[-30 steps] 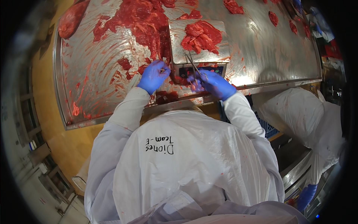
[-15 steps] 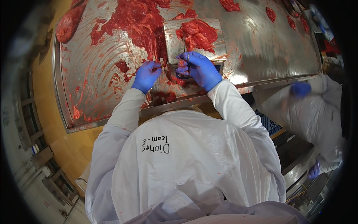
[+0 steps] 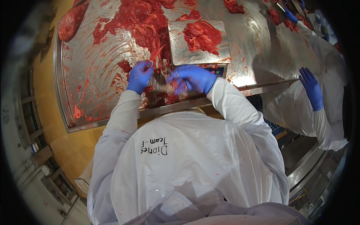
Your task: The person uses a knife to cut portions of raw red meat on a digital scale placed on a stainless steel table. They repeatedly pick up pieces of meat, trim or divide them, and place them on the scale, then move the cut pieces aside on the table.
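Right grip [image 3: 194,78] has drawn back from glossy, folded red meat [image 3: 203,36].

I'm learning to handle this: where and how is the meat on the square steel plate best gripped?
Probably around the thick middle of the meat, cupping both flanks from the near side: it lies as a loose, folded heap, bare steel plate shows in front, and its thinner edges might slip.

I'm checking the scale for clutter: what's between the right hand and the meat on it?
Just the near strip of the scale, bare metal, lies between the right hand and the meat, in the head view.
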`<act>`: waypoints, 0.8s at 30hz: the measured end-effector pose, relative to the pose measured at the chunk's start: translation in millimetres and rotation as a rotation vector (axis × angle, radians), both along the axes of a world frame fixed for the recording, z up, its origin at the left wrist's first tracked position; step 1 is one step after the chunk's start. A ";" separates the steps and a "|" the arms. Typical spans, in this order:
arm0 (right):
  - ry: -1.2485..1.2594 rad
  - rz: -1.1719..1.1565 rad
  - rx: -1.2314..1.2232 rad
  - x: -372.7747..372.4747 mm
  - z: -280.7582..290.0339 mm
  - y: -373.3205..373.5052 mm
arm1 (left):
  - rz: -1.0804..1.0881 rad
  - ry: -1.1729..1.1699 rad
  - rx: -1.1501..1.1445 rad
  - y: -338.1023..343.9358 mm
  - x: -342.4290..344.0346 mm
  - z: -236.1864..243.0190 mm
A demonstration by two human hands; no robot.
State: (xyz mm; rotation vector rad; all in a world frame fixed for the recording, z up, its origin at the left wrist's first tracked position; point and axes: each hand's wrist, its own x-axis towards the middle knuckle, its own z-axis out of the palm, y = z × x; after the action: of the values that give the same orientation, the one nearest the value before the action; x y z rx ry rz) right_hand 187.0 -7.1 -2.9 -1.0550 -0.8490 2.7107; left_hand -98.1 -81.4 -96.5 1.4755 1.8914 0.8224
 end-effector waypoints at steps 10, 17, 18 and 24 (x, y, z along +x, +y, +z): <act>-0.084 -0.181 0.529 184.3 -13.8 9.2 | 0.529 0.476 0.262 67.9 -33.5 6.0; -0.054 -0.135 0.708 101.5 10.8 71.8 | -0.475 0.279 0.152 155.0 143.6 95.3; -0.072 -0.200 0.691 89.1 9.2 74.6 | -0.599 0.188 0.264 151.4 150.8 80.6; -0.119 -0.414 0.785 74.1 15.3 37.6 | -0.104 -0.655 0.030 103.8 74.1 98.1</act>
State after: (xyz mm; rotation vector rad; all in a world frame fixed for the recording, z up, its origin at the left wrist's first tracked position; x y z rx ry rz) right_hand 261.1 30.5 12.4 -1.0373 -1.3622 1.7345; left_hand -24.0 22.4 1.7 1.1182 1.3054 1.1188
